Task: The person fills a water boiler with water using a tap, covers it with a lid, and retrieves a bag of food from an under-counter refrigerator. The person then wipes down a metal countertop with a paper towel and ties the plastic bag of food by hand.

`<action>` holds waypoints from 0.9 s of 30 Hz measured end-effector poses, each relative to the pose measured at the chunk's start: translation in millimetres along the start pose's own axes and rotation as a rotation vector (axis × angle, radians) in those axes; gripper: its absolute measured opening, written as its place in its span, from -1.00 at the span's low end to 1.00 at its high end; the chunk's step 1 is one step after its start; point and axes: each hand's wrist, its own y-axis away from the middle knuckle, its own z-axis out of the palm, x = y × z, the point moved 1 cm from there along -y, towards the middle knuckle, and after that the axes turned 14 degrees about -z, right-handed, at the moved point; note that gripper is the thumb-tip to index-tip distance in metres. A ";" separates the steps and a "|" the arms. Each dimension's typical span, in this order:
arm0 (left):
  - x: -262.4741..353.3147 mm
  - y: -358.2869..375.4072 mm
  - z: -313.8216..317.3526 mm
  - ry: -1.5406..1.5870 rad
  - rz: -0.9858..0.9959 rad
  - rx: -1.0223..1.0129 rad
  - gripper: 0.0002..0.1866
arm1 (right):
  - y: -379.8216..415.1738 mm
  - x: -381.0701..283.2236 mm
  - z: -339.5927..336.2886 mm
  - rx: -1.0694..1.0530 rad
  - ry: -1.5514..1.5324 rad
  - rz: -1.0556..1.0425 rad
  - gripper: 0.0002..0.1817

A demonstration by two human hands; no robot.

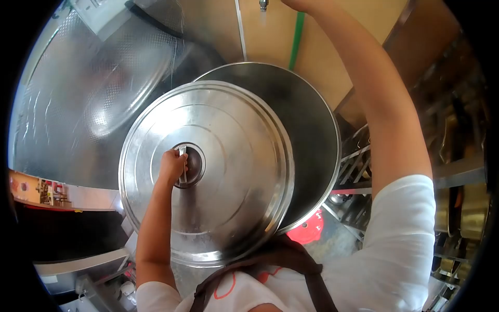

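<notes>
My left hand (176, 165) is closed around the handle (183, 177) of a big round metal lid (234, 140). The lid is held over a large, deep metal pot (317, 135) and covers its left part. On the right, the dark inside of the pot shows, too dim for me to make out any contents. At the top edge, only a bit of my right hand (299, 4) is in view, near a metal tap (263, 5). The frame cuts off its fingers, so what they touch is hidden.
A shiny metal panel (78, 114) stands left of the pot. Behind it a green strip (297, 41) runs down a tan wall (325, 57). Metal racks with pots (462, 208) line the right. A red object (309, 229) lies on the floor below.
</notes>
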 end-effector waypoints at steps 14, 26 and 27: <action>-3.5 -1.5 -4.6 -0.077 0.046 0.000 -0.80 | 29.7 -1.9 21.2 0.348 -0.232 0.426 -0.57; 8.2 7.3 -12.3 -0.619 0.197 0.194 -0.58 | 240.7 -270.1 -67.9 0.496 -0.624 0.672 -0.47; 10.0 12.8 -13.0 -0.640 0.182 0.197 -0.56 | 259.3 -290.4 -71.2 0.452 -0.632 0.698 -0.47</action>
